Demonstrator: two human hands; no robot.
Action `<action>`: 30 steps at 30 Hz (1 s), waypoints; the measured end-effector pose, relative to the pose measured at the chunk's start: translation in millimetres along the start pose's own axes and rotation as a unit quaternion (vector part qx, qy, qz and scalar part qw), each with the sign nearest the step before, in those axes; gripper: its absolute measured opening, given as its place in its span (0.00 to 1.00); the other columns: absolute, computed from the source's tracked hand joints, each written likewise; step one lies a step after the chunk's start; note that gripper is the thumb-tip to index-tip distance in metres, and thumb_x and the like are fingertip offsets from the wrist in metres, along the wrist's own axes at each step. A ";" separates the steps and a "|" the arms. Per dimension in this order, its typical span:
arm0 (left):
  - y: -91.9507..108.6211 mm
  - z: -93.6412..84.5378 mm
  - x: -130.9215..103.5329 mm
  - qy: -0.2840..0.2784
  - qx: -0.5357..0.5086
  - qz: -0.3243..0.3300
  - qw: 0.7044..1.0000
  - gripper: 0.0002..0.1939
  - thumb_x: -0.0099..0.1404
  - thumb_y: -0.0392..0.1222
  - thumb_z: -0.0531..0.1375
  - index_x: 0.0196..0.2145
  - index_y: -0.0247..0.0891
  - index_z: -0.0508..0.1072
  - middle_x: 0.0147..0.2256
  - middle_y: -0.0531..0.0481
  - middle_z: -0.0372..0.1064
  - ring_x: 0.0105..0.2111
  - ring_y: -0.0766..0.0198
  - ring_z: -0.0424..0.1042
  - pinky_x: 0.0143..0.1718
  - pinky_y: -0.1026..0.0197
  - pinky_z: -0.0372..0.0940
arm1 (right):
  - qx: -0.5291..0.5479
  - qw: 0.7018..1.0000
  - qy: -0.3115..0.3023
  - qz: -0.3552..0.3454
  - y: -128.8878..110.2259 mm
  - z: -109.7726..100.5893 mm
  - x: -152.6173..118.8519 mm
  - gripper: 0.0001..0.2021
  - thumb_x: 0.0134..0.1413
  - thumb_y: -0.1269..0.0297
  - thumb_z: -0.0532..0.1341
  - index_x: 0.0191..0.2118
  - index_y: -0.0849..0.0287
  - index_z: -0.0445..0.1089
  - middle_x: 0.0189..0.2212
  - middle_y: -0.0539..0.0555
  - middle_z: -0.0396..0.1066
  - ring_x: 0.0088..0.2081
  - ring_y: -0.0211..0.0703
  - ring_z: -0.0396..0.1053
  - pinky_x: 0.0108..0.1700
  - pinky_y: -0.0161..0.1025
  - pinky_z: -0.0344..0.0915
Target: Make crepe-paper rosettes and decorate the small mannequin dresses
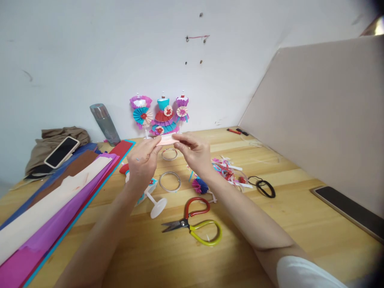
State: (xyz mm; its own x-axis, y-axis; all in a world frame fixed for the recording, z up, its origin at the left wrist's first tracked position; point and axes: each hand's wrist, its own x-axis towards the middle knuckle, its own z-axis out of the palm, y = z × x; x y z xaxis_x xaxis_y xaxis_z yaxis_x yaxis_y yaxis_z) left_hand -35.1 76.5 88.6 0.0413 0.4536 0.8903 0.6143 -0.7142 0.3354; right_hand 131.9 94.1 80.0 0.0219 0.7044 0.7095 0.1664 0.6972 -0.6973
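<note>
A small pale pink strip of folded paper [167,139] is held up between both hands over the middle of the table. My left hand [144,158] pinches its left end, and my right hand [195,152] pinches its right end. Just behind the strip stand three small dress forms, the middle one [163,116] in blue, red and purple pleated paper. Below my hands lie two thin metal rings, the larger one [170,173] nearer me. A white stand [158,208] with coloured paper lies tipped over beside my left wrist, partly hidden by it.
Scissors [183,223] with red and yellow handles lie in front. Paper scraps [229,172] and a black cord [265,188] are at right, a dark phone [348,212] farther right. Coloured paper sheets [54,200], another phone [62,152] and a leaning bottle [105,124] occupy the left.
</note>
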 end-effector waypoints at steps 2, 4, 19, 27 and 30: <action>-1.1 1.6 -1.4 0.003 0.014 0.011 1.000 0.10 0.66 0.37 0.60 0.42 0.39 0.79 0.38 0.47 0.79 0.39 0.59 0.77 0.44 0.56 0.71 | -0.022 1.000 0.011 -0.007 0.9 1.4 -1.1 0.07 0.55 0.65 0.64 0.39 0.53 0.78 0.36 0.53 0.76 0.35 0.41 0.72 0.39 0.40 0.70; -2.2 3.3 -2.5 0.007 0.025 0.021 0.999 0.10 0.66 0.36 0.59 0.43 0.38 0.79 0.38 0.46 0.79 0.39 0.59 0.77 0.44 0.56 0.70 | -0.040 0.999 0.019 -0.019 2.0 2.9 -2.2 0.07 0.55 0.66 0.63 0.39 0.53 0.78 0.36 0.53 0.77 0.34 0.41 0.73 0.39 0.40 0.70; -2.2 7.1 -4.5 0.021 0.038 0.017 0.999 0.09 0.67 0.35 0.58 0.40 0.38 0.79 0.36 0.47 0.79 0.39 0.60 0.77 0.45 0.58 0.69 | -0.162 0.982 0.023 -0.095 0.4 6.5 -6.4 0.07 0.61 0.67 0.59 0.40 0.55 0.74 0.35 0.55 0.76 0.36 0.43 0.72 0.40 0.40 0.67; -1.6 7.1 -5.5 0.028 0.035 0.007 0.999 0.09 0.67 0.39 0.59 0.41 0.39 0.79 0.38 0.47 0.79 0.39 0.59 0.77 0.45 0.57 0.69 | -0.194 0.974 0.013 -0.118 -0.1 5.4 -5.9 0.06 0.62 0.66 0.55 0.36 0.58 0.69 0.31 0.54 0.71 0.33 0.42 0.68 0.37 0.39 0.64; -0.9 7.7 -5.5 0.031 0.031 0.007 0.999 0.09 0.67 0.38 0.59 0.40 0.39 0.79 0.36 0.47 0.79 0.38 0.60 0.77 0.44 0.58 0.69 | -0.199 0.972 0.015 -0.127 0.9 6.0 -5.8 0.06 0.63 0.67 0.55 0.35 0.58 0.67 0.30 0.53 0.69 0.31 0.41 0.66 0.35 0.38 0.62</action>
State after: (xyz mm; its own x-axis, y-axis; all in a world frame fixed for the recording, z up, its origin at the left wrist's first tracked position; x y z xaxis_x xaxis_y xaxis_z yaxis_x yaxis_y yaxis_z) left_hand -29.8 78.8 81.0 0.0020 0.4091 0.9125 0.6620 -0.6845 0.3054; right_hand 126.1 91.4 74.6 -0.0430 0.5081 0.8602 0.5382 0.7372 -0.4085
